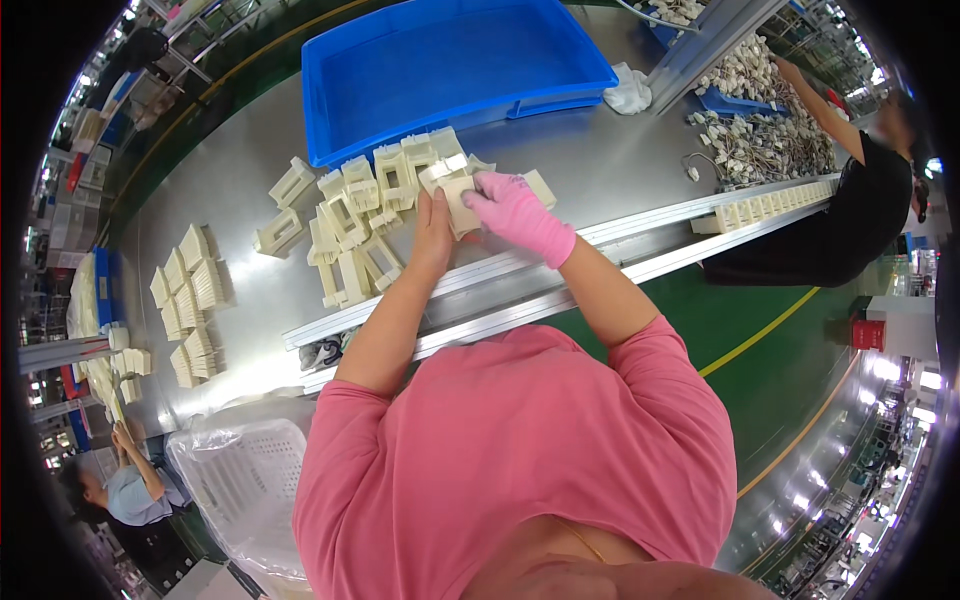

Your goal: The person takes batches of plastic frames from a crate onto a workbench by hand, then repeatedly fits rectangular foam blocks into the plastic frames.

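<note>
A cream plastic piece point(459, 212) sits at 1 o'clock from the bare left grip point(432, 238) and at 9 o'clock from the pink-gloved right grip point(518, 210). Both are grasping it, the left along its near-left edge, the right with fingertips pressed to its right side. The piece is blocky and matt, a smooth flat face showing below a more broken upper end; the fingers hide the rest. It is held above the metal surface point(240, 140), with a heap of cream frames point(345, 222) at 9 o'clock and a blue tray point(450, 85) at 12.
</note>
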`<state>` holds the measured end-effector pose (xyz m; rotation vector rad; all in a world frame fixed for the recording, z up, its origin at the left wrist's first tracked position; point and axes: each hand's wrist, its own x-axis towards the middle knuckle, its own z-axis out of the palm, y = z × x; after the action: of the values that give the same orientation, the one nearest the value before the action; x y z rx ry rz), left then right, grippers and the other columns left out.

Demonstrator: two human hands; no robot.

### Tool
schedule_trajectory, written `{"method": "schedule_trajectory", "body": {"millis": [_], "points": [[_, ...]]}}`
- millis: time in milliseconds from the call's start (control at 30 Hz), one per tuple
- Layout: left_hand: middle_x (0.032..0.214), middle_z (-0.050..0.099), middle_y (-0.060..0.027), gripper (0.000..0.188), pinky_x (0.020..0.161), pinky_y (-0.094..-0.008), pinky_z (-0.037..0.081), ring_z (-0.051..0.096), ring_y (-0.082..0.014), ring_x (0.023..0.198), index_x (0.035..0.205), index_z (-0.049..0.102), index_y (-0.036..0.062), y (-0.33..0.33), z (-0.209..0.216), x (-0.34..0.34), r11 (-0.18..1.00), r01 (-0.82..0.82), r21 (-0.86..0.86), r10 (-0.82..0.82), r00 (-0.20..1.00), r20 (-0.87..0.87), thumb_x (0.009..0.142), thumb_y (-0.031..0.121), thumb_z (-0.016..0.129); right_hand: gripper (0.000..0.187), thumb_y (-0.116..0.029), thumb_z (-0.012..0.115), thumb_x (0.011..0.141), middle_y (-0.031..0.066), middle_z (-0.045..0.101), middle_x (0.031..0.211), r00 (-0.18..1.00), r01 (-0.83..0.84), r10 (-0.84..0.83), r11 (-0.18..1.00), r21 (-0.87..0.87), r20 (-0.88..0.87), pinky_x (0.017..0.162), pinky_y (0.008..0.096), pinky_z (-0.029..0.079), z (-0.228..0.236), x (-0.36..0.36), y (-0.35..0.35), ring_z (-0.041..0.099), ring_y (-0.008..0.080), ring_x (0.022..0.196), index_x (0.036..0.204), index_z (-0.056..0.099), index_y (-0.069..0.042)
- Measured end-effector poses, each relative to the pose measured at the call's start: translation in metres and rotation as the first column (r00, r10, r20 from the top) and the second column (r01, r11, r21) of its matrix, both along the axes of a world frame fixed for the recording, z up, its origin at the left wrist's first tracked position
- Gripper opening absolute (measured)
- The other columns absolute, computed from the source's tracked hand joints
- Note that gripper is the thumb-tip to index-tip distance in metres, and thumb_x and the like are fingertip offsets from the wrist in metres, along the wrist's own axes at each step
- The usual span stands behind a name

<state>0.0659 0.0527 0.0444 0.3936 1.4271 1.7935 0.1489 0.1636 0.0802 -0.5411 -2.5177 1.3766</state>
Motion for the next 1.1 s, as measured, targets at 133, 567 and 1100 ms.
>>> {"method": "schedule_trajectory", "body": {"millis": [133,567,1100], "points": [[0.130,0.029,-0.0116,0.064,0.091,-0.0311,0.034,0.037,-0.0205,0.114,0.134,0.009,0.0027,-0.003,-0.005,-0.004,1.000,-0.010,0.025,0.011,1.000,-0.021,0.089,0.041,0.034,0.029,-0.022,0.049,0.080,0.0162,0.057,0.075,0.990,0.079,-0.048,0.966,0.245,-0.132,0.059,0.0405,0.043,0.003,0.003,-0.023,0.056,0.0338,0.068,0.101,0.041,-0.003],[0.116,0.045,-0.0057,0.046,0.085,-0.0296,0.041,0.047,-0.0171,0.103,0.127,0.028,0.0090,-0.005,-0.004,-0.007,0.972,0.162,0.172,-0.179,0.980,0.089,0.089,0.032,0.040,0.040,-0.008,0.053,0.077,0.0065,0.051,0.068,0.961,-0.110,0.113,0.994,0.028,-0.252,0.052,0.0282,0.040,0.016,0.009,-0.022,0.050,0.0163,0.055,0.115,0.040,-0.004],[0.097,0.056,-0.0054,0.024,0.072,-0.0297,0.044,0.053,-0.0182,0.091,0.100,0.055,0.0063,0.014,0.019,-0.021,0.543,0.796,-0.269,-0.840,0.520,-0.158,0.082,0.021,0.051,0.051,-0.035,0.061,0.067,0.0152,0.056,0.096,0.881,-0.048,0.005,0.996,0.080,0.473,0.080,0.0349,0.040,0.062,0.100,0.036,0.052,0.0267,0.092,0.105,0.053,-0.002]]}}
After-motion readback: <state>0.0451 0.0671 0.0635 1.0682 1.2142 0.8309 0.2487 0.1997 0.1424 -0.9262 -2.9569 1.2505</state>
